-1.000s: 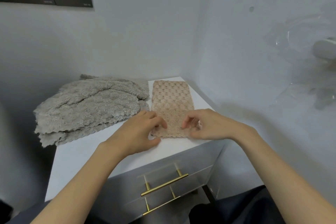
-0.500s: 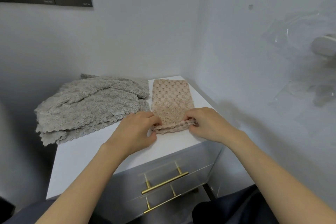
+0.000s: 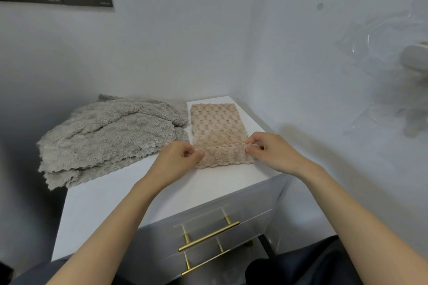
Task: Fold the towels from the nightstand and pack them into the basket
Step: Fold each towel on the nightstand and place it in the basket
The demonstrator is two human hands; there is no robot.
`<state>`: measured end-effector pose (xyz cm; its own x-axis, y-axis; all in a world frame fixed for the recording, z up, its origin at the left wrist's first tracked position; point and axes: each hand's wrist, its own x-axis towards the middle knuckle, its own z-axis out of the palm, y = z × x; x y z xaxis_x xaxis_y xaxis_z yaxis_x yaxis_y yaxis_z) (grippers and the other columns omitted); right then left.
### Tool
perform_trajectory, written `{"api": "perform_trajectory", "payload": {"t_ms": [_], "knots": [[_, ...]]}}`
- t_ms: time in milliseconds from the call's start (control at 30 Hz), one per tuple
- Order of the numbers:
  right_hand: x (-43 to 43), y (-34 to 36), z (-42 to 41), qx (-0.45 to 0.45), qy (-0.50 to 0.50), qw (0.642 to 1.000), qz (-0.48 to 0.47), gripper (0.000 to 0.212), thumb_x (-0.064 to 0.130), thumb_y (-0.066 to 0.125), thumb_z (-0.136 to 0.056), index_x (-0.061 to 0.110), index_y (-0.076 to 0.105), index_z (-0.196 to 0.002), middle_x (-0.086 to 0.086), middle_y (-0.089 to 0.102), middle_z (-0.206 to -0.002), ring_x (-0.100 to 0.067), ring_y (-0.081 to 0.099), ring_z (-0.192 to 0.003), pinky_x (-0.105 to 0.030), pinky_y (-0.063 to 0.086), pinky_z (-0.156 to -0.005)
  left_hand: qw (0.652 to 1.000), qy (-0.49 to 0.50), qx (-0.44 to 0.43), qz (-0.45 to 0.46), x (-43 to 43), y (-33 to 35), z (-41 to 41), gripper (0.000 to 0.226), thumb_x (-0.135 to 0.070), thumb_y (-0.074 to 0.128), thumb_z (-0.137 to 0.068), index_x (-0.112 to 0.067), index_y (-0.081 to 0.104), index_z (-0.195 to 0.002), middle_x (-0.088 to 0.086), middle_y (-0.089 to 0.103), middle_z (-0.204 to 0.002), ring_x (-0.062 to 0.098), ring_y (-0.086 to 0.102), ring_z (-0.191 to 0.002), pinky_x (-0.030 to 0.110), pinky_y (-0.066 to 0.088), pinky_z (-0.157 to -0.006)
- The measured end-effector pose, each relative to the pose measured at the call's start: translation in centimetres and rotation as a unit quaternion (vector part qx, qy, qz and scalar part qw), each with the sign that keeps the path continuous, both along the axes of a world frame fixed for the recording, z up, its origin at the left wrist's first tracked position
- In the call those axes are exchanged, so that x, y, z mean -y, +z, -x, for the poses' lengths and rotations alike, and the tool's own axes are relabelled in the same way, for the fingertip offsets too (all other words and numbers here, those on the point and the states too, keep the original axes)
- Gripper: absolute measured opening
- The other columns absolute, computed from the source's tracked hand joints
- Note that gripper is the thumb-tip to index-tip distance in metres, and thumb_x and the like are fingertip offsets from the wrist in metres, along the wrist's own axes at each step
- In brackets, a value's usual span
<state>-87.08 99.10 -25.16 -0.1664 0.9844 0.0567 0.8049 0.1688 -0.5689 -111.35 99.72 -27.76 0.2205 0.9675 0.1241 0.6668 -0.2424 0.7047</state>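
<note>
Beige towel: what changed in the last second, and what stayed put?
The left hand and right hand, pinching the beige towel at its near corners, lifted its near edge and carried it away from the person, so a folded flap now lies over the towel's near part. Both hands still pinch that edge. The grey towel pile and the nightstand stayed as they were.

Soft, cool, even room light, faint blurred shadow on the wall (image 3: 301, 127) right of the nightstand (image 3: 143, 192), dim gloom left of it, wide-angle bowing at frame edges, smeared blurry plastic (image 3: 382, 81) far right of it
</note>
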Motion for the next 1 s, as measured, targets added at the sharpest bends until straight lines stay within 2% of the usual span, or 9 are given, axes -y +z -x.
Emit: {"api": "perform_trajectory", "payload": {"t_ms": [133, 267, 433, 567, 667, 733, 800, 900, 1000], "knots": [[-0.3, -0.3, -0.1, 0.010, -0.037, 0.999, -0.006, 0.011, 0.027, 0.058, -0.092, 0.020, 0.059, -0.083, 0.013, 0.051, -0.065, -0.001, 0.045, -0.059, -0.014, 0.032, -0.053, 1.000, 0.017, -0.020, 0.004, 0.0, -0.4, -0.4, 0.049, -0.037, 0.055, -0.094, -0.014, 0.037, -0.055, -0.004, 0.032, -0.049, 0.014, 0.030, -0.048, 0.030, 0.031, -0.057], [-0.3, -0.8, 0.1, 0.023, -0.103, 0.994, -0.005, 0.020, 0.039, 0.063, -0.088, 0.020, 0.060, -0.088, 0.009, 0.062, -0.081, -0.012, 0.057, -0.076, -0.029, 0.040, -0.066, 0.996, 0.054, -0.060, -0.030, 0.1, -0.8, -0.7, 0.051, -0.042, 0.053, -0.094, 0.001, 0.058, -0.067, 0.005, 0.051, -0.058, 0.022, 0.047, -0.055, 0.029, 0.033, -0.054], [0.4, -1.6, 1.4, 0.134, -0.153, 0.976, -0.074, 0.024, 0.041, 0.056, -0.092, 0.021, 0.057, -0.105, 0.002, 0.065, -0.094, -0.021, 0.055, -0.100, -0.029, 0.038, -0.067, 0.987, 0.093, -0.110, -0.069, 0.2, -1.1, -1.0, 0.048, -0.047, 0.053, -0.092, -0.007, 0.069, -0.072, 0.005, 0.070, -0.070, 0.020, 0.063, -0.067, 0.022, 0.037, -0.054], [1.6, -1.1, 2.6, 0.248, -0.108, 0.940, -0.207, 0.018, 0.020, 0.056, -0.092, 0.017, 0.055, -0.110, -0.001, 0.055, -0.104, -0.023, 0.049, -0.103, -0.032, 0.040, -0.071, 0.986, 0.105, -0.104, -0.077, 0.1, -1.2, -1.1, 0.047, -0.044, 0.054, -0.091, -0.003, 0.069, -0.074, 0.009, 0.070, -0.071, 0.022, 0.063, -0.067, 0.021, 0.036, -0.052], [2.9, -1.2, 4.7, 0.197, -0.017, 0.944, -0.262, 0.032, -0.001, 0.058, -0.086, 0.012, 0.063, -0.116, -0.004, 0.061, -0.112, -0.026, 0.055, -0.105, -0.035, 0.044, -0.082, 0.988, 0.103, -0.096, -0.067, 0.3, -1.0, -1.2, 0.046, -0.042, 0.055, -0.090, -0.002, 0.067, -0.071, 0.009, 0.063, -0.060, 0.024, 0.062, -0.065, 0.023, 0.034, -0.050], [3.8, -1.8, 6.2, 0.191, 0.043, 0.957, -0.216, 0.043, 0.003, 0.050, -0.094, 0.014, 0.052, -0.135, -0.002, 0.053, -0.136, -0.022, 0.046, -0.126, -0.033, 0.035, -0.104, 0.989, 0.104, -0.090, -0.055, 0.4, -0.9, -1.2, 0.046, -0.042, 0.056, -0.089, -0.003, 0.066, -0.067, 0.002, 0.054, -0.054, 0.024, 0.060, -0.064, 0.025, 0.033, -0.051], [4.4, -2.9, 7.1, 0.215, 0.088, 0.959, -0.162, 0.051, 0.010, 0.038, -0.100, 0.014, 0.028, -0.150, -0.002, 0.030, -0.155, -0.019, 0.024, -0.143, -0.030, 0.012, -0.117, 0.989, 0.104, -0.090, -0.049, 0.4, -0.8, -1.2, 0.046, -0.043, 0.056, -0.089, -0.007, 0.062, -0.060, -0.002, 0.051, -0.051, 0.023, 0.058, -0.061, 0.026, 0.033, -0.051], [4.6, -3.9, 7.3, 0.266, 0.107, 0.952, -0.108, 0.055, 0.016, 0.026, -0.104, 0.013, 0.003, -0.153, -0.002, 0.003, -0.162, -0.017, -0.001, -0.148, -0.030, -0.005, -0.118, 0.990, 0.106, -0.083, -0.044, 0.4, -0.8, -1.2, 0.045, -0.044, 0.057, -0.088, -0.008, 0.063, -0.061, 0.005, 0.062, -0.058, 0.020, 0.060, -0.064, 0.026, 0.034, -0.053], [4.5, -3.9, 6.6, 0.276, 0.098, 0.953, -0.083, 0.053, 0.021, 0.018, -0.105, 0.014, -0.002, -0.153, -0.002, -0.003, -0.162, -0.017, -0.006, -0.148, -0.030, -0.006, -0.119, 0.988, 0.114, -0.087, -0.050, 0.3, -0.8, -1.3, 0.042, -0.042, 0.057, -0.089, -0.006, 0.067, -0.069, 0.005, 0.068, -0.067, 0.017, 0.062, -0.066, 0.023, 0.035, -0.053]]}}
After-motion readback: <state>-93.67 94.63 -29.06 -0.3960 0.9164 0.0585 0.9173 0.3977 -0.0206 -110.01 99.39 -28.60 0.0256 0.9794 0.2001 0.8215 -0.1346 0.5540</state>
